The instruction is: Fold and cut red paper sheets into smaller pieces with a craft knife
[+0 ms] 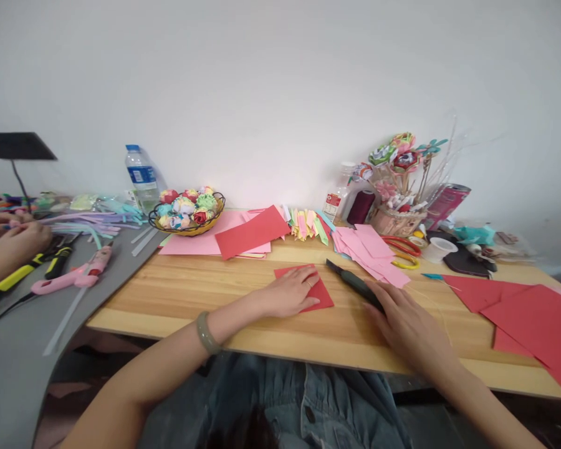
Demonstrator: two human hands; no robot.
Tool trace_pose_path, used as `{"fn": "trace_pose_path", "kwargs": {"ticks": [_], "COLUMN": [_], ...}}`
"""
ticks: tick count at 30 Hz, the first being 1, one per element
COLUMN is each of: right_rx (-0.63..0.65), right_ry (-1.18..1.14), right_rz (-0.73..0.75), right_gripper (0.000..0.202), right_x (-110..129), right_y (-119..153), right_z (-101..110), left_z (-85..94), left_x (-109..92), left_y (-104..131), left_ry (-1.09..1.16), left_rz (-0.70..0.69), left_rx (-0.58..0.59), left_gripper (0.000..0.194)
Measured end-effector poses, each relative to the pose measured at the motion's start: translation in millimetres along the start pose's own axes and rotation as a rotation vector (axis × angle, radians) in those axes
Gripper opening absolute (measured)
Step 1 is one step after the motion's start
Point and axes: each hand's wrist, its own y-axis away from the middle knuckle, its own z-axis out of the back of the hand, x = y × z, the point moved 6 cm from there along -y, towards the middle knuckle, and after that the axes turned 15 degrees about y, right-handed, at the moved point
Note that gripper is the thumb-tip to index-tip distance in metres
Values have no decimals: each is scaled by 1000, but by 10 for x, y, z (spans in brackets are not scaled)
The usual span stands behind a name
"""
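A small piece of red paper [325, 293] lies on the wooden table in front of me. My left hand [290, 292] rests on it, palm down, with the fingers stretched out, covering much of the sheet. To its right, my right hand [397, 312] has its fingers around the handle of a dark green utility knife [355, 284]. The blade end points away from me and to the left, low over the tabletop and apart from the red paper. Part of the handle is hidden under my fingers.
Behind are a basket of paper flowers [187, 212], a red strip [255, 232] and pink papers [367, 249]. Scissors [404, 254] and large red sheets [533, 318] lie right. At left, another person's hands [21, 240] work near a pink glue gun [77, 274].
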Motion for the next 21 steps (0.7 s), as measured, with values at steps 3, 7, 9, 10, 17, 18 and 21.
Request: {"fn": "trace_pose_path", "kwargs": {"ticks": [3,7,9,10,17,18,21], "right_rx": [62,66,84,95,127,128,141], "right_ry": [85,90,114,131,82,36,-64], "right_rz": [10,46,48,45,70,114,219], "right_gripper": [39,30,28,28,41,41,41], "right_x": [-25,-2,-3,-9,-65,-39,51], "right_y": [-81,-130,-123,-108,224,289,450], "right_z": [-182,-237,-217,-198,68,110,194], "left_z": [43,76,59,48,3,10,31], "left_x": [46,66,73,83,178,174,141], "left_y": [-67,-162,-184,-188,-186,-184,-172], "left_ry": [-13,-46,-48,-47,-71,-76,-77], "left_rz": [3,14,8,6,49,54,63], "left_rx": [44,-11,-35,-40,55,62,63], "left_gripper": [50,45,46,48,56,57,67]}}
